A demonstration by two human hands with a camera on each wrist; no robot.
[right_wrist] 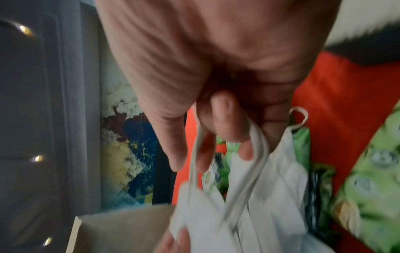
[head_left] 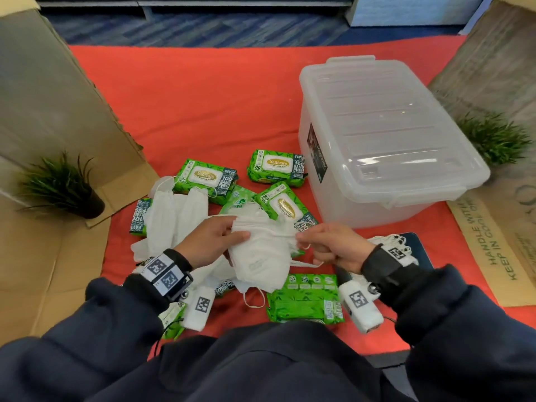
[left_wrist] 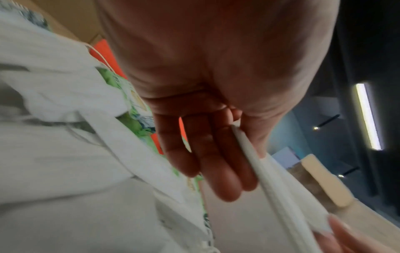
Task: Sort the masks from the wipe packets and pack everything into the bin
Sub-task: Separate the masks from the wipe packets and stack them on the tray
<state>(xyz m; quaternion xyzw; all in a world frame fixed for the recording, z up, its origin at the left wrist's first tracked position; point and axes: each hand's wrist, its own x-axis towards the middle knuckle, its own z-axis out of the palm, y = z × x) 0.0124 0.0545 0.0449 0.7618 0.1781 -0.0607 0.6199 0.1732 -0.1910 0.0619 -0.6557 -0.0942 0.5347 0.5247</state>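
I hold a stack of white masks [head_left: 259, 253] above the red mat. My left hand [head_left: 213, 240] grips the stack's left edge, thumb on top and fingers [left_wrist: 216, 164] beneath the masks [left_wrist: 279, 193]. My right hand [head_left: 324, 243] pinches the ear loops [right_wrist: 258, 145] at the right end of the masks [right_wrist: 270, 196]. More loose masks [head_left: 174, 216] lie to the left, among green wipe packets [head_left: 207, 179]. One wipe packet [head_left: 304, 297] lies face down near me. The clear bin [head_left: 385, 140] stands at right with its lid on.
Another bunch of masks [head_left: 401, 245] lies on a dark flat thing behind my right wrist. Cardboard panels [head_left: 43, 111] flank the mat on both sides. Small potted plants stand at left [head_left: 62, 187] and right [head_left: 493, 137]. Bare mat [head_left: 203, 97] lies beyond the pile.
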